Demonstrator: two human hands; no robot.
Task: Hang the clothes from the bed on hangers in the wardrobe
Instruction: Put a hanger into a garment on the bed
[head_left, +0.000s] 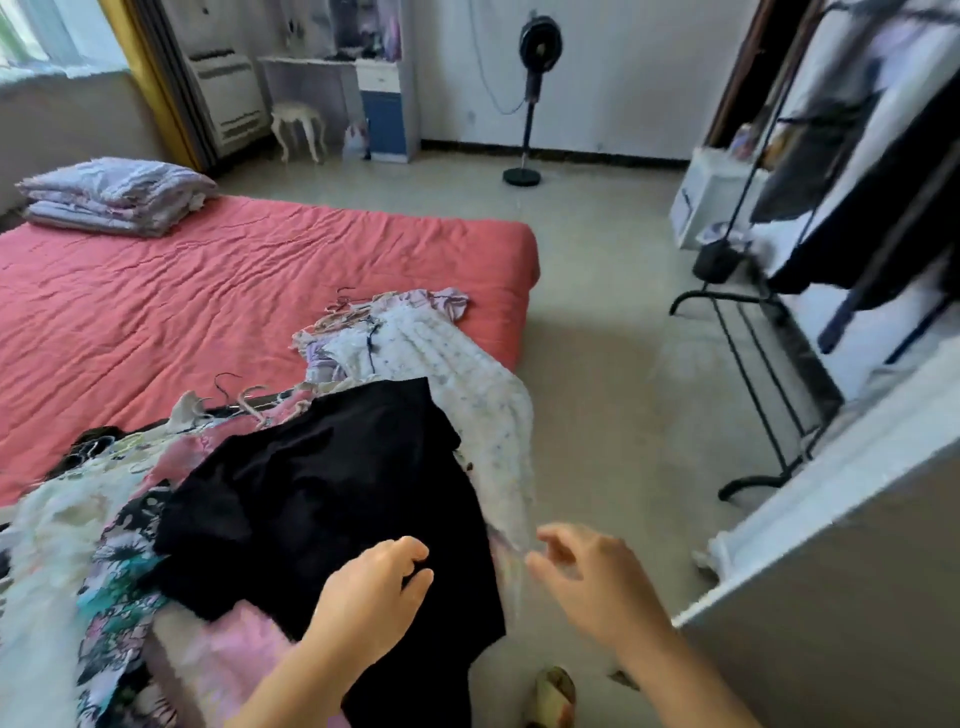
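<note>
Now the left hand pinches the black garment, while the right hand hovers, grip wide.

The bed wears a matt coral cloth, wrinkled and quilted. At its near edge a black garment of soft, dull fabric lies beside a thin white printed cotton dress. The clothes rack looks like black-painted metal tubing. The floor is smooth, faintly glossy.

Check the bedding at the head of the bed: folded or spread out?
Folded: the lilac bedding sits as a neat layered stack on the red bed.
</note>
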